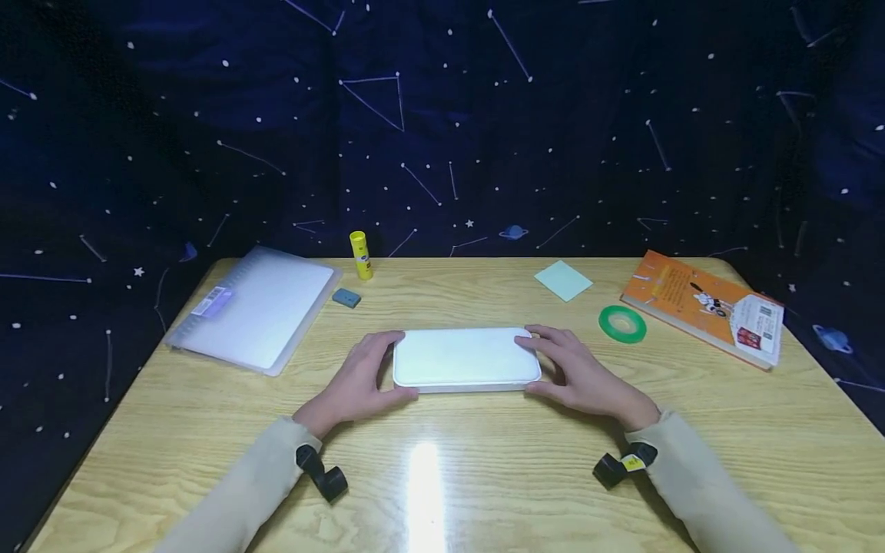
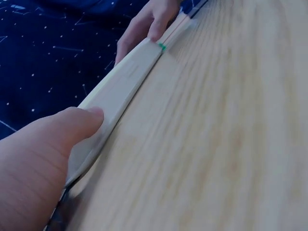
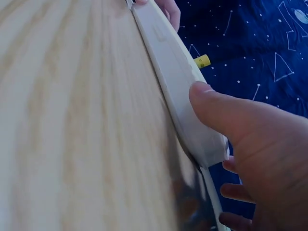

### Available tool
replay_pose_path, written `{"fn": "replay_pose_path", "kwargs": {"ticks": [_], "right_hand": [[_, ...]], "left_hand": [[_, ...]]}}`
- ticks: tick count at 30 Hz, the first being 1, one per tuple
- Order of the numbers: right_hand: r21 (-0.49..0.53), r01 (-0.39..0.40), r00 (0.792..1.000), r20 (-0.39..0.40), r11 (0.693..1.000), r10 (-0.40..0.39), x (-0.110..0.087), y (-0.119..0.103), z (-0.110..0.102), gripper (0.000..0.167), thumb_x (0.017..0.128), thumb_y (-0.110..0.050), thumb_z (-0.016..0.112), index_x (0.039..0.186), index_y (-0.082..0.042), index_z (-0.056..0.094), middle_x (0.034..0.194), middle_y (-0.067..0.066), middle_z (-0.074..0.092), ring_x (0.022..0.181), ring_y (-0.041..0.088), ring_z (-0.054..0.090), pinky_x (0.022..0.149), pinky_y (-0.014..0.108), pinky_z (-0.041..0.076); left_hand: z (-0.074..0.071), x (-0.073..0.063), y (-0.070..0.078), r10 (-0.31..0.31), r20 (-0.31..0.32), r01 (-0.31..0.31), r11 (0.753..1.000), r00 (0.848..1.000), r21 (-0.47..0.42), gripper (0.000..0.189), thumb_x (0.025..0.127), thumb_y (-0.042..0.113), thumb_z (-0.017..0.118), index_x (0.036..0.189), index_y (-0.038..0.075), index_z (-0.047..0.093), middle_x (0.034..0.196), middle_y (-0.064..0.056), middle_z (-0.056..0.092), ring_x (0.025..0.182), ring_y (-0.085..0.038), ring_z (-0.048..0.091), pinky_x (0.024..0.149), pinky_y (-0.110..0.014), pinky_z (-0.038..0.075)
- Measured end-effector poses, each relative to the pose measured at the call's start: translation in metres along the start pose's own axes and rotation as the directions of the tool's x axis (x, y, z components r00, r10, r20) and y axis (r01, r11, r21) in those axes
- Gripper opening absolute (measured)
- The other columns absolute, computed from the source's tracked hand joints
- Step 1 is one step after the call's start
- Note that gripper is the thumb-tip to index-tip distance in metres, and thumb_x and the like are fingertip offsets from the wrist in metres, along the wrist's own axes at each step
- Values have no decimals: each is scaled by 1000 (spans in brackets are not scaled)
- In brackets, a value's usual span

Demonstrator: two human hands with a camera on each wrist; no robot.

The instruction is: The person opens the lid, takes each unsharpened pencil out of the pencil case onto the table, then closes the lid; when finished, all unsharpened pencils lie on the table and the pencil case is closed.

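A flat white rectangular case point(image 1: 466, 358) with rounded corners lies lengthwise across the middle of the wooden table. My left hand point(image 1: 356, 380) grips its left end, thumb on the near side and fingers at the far left corner. At the other end my right hand point(image 1: 581, 372) holds it, with the thumb at the near corner and a finger over the top. Both wrist views show a thumb pressed against the case's near side wall, seen in the left wrist view as a pale side point(image 2: 120, 91). Whatever the case contains is hidden.
Left on the table lies a translucent binder point(image 1: 270, 307). Behind the case stand a yellow glue stick point(image 1: 361, 256) and a grey-blue eraser point(image 1: 346, 298). Rightward are pale green sticky notes point(image 1: 563, 280), a green tape roll point(image 1: 622, 336) and an orange book point(image 1: 681, 296). A starry curtain point(image 1: 442, 153) hangs behind.
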State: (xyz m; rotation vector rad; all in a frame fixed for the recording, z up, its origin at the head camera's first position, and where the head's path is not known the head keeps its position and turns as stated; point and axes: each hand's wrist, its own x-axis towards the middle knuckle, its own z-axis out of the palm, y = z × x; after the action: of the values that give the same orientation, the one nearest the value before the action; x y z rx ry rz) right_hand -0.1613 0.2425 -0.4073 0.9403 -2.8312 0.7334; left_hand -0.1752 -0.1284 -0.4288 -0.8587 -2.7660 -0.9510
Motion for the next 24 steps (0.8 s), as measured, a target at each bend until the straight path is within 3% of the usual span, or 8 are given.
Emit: {"fn": "replay_pose_path", "kwargs": {"ticks": [5, 9, 16, 24], "right_hand": [[-101, 7, 1000, -10, 995, -8, 5, -10, 2, 68, 82, -40, 74, 140, -15, 50, 152, 13, 35, 135, 36, 34, 100, 60, 27], [-139, 63, 998, -21, 988, -66, 13, -22, 5, 63, 83, -40, 72, 137, -13, 53, 150, 9, 39, 136, 30, 34, 98, 55, 27], [-181, 188, 973, -102, 965, -209, 28, -44, 9, 51, 84, -39, 71, 125, -9, 62, 130, 4, 60, 121, 25, 52, 96, 49, 37], [-277, 250, 944, -144, 928, -297, 36, -55, 13, 44, 92, -42, 59, 120, -7, 65, 120, 5, 66, 111, 24, 60, 88, 43, 49]], "left_hand": [[1, -3, 5, -55, -14, 55, 998, 998, -1, 86, 75, 49, 76, 141, 7, 41, 135, -12, 51, 123, -25, 47, 104, -45, 38], [1, -5, 8, -97, -19, 96, 994, 995, -44, 79, 77, 48, 75, 135, 4, 45, 132, -15, 52, 123, -29, 48, 104, -46, 39], [3, -5, 10, -84, -57, 77, 990, 995, -118, 64, 83, 41, 71, 128, 2, 48, 125, -17, 54, 115, -29, 53, 98, -46, 44], [7, -1, 14, -100, -71, 86, 980, 992, -178, 57, 86, 38, 67, 128, 2, 50, 119, -14, 57, 108, -25, 55, 93, -44, 45]]}}
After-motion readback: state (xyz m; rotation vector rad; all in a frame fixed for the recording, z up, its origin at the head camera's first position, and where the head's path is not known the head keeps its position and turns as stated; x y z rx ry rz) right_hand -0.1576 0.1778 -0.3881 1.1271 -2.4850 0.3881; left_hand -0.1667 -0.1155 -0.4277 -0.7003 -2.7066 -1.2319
